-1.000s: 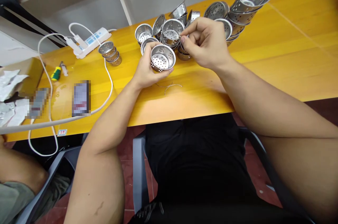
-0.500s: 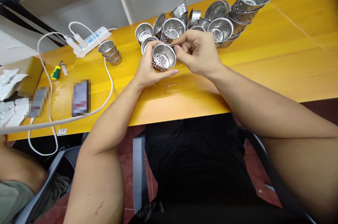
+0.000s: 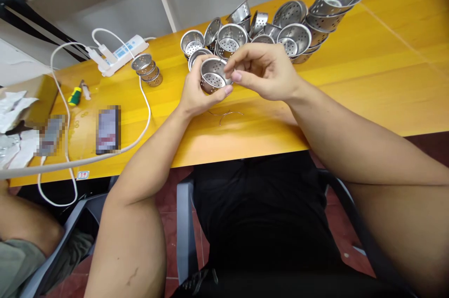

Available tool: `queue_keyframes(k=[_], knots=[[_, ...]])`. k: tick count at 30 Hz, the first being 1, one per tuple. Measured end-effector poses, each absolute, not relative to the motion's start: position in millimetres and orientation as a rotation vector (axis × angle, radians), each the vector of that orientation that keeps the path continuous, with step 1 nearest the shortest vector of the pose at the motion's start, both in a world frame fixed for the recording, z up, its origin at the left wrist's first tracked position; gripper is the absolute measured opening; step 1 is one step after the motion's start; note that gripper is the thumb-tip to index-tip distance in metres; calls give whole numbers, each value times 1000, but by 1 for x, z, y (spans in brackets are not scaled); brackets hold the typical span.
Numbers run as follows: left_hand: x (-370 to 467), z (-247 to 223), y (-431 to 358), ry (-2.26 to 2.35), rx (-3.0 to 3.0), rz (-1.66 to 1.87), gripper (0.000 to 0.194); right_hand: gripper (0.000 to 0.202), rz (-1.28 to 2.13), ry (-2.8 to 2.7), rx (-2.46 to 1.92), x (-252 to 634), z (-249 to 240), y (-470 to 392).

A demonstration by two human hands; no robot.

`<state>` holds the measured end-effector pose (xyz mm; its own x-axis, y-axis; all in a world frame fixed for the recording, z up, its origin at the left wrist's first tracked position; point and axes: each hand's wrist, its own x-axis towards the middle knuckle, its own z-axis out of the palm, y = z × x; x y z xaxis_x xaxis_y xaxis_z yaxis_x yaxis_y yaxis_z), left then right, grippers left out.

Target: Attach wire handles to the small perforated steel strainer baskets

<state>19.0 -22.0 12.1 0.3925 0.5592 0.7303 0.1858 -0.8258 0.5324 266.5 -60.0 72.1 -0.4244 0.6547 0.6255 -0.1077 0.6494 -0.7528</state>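
Just above the middle of the frame, the left hand is gripping a perforated steel cup from below and behind, thumb and fingers wrapping its wall, mouth facing the camera. The right hand is closing over the cup's right rim, fingertips pinching at the edge; whether anything is sitting between them cannot be told. Both are hovering above the yellow counter. Two thin wire loops are lying on the counter just below the hands. A heap of similar steel cups is crowding the upper centre and right. A white power strip is sitting at upper left.
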Motion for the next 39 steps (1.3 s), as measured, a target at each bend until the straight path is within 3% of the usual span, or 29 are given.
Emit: queue_keyframes(k=[7, 14, 28, 39], knots=[[20, 19, -28, 746, 2306, 1273, 99, 51, 1032, -1643, -478, 259, 70, -59], [26, 27, -41, 854, 2270, 1236, 80, 43, 1009, -1638, -567, 256, 66, -61], [21, 11, -24, 636, 2324, 1298, 79, 44, 966, -1647, -611, 254, 66, -66], [23, 25, -37, 822, 2286, 1228, 89, 48, 970, -1645, -577, 252, 66, -67]])
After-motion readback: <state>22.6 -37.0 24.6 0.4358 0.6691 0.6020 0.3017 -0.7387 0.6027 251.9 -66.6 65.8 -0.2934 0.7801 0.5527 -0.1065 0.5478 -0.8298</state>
